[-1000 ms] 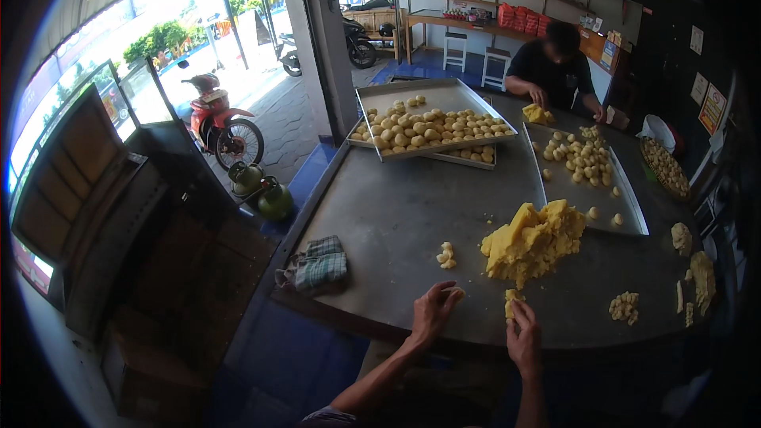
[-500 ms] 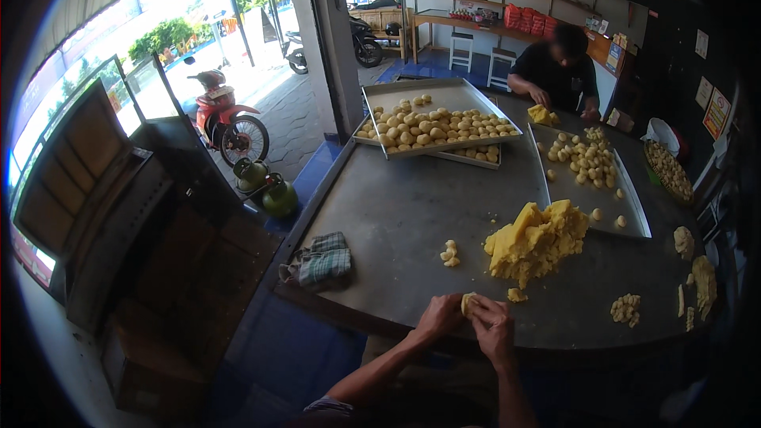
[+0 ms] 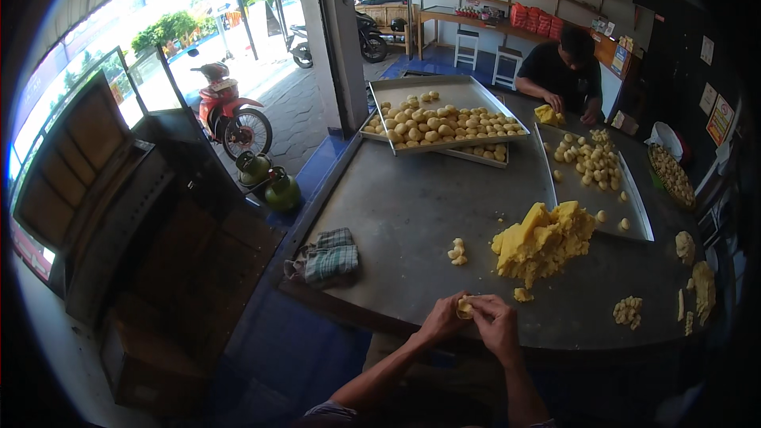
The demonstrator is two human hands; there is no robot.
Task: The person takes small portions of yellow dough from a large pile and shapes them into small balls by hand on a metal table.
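My left hand [image 3: 438, 321] and my right hand [image 3: 495, 323] meet at the table's near edge, their fingers closed around a small pale-yellow piece of dough [image 3: 464, 309]. Just beyond them lies a crumbly yellow dough mound [image 3: 541, 244], with a loose lump [image 3: 523, 294] at its near side. A few small pale pieces [image 3: 456, 252] sit left of the mound. More small pieces [image 3: 627, 311] lie to the right. A folded checked cloth [image 3: 329, 257] rests at the table's left edge.
Stacked trays of dough balls [image 3: 441, 124] stand at the back; another tray [image 3: 590, 162] lies right of them. A co-worker [image 3: 559, 75] handles yellow dough at the far end. A round basket [image 3: 670, 174] and pale dough [image 3: 701, 289] are at right. Gas cylinders [image 3: 281, 190] stand left.
My right hand has moved left from beside the mound to join my left hand, bringing yellow dough to it. The view has shifted slightly.
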